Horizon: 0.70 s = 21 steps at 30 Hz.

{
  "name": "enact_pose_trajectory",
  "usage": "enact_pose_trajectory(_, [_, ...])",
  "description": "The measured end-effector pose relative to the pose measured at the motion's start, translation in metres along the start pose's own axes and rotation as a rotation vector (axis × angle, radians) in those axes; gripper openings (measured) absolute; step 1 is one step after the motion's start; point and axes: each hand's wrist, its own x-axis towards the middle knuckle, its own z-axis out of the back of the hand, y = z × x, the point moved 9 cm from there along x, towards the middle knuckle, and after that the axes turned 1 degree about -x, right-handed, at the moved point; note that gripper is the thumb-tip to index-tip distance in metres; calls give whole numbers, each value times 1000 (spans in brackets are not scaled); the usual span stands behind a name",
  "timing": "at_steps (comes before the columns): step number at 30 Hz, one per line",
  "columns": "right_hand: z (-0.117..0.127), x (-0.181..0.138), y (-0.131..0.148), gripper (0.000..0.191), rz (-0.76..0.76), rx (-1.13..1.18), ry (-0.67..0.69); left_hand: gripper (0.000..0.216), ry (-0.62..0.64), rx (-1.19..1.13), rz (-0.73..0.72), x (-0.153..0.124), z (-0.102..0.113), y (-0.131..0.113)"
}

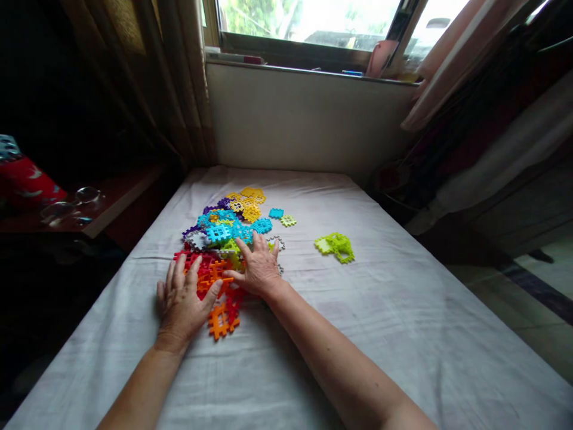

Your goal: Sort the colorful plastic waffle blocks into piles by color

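Coloured plastic interlocking pieces with notched edges lie in a heap on a cloth-covered table. My left hand (pixel 182 304) rests at the heap's near left side, fingers spread, beside red pieces (pixel 190 261) and orange pieces (pixel 212 276). Fingers apart, my right hand (pixel 259 269) reaches over the heap's right side, touching or just above lime green pieces (pixel 231 248). Blue pieces (pixel 219 233), a grey piece (pixel 197 240), purple pieces (pixel 224 204) and yellow pieces (pixel 251 212) lie farther back. One orange square piece (pixel 219 321) sits between my wrists. What lies under my palms is hidden.
A small lime green group (pixel 338 246) lies apart to the right on the white cloth (pixel 380 310). At left, a brown side table (pixel 120 194) holds glasses (pixel 87 195) and a red patterned object (pixel 29 185). A wall and window stand behind; curtains hang both sides.
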Motion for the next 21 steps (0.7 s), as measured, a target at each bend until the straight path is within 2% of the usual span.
enact_pose_trajectory(2, [2,-10,-1,72,43,-13,16,63,27,16,51,1,2,2])
enact_pose_trajectory(5, [12,-19,-26,59,16,-13,0,58,37,35,102,3,6,7])
enact_pose_trajectory(9, [35,-31,-80,51,-136,78,-175,51,-50,33,92,6,18,10])
enact_pose_trajectory(11, [42,-37,-98,47,-153,150,-248,47,-71,22,61,5,21,7])
enact_pose_trajectory(16, [44,-47,-122,39,-130,366,-322,43,-25,-44,-159,-3,17,-24])
enact_pose_trajectory(21, [28,-48,-148,46,-274,675,-249,42,188,-102,-416,-20,-2,-63])
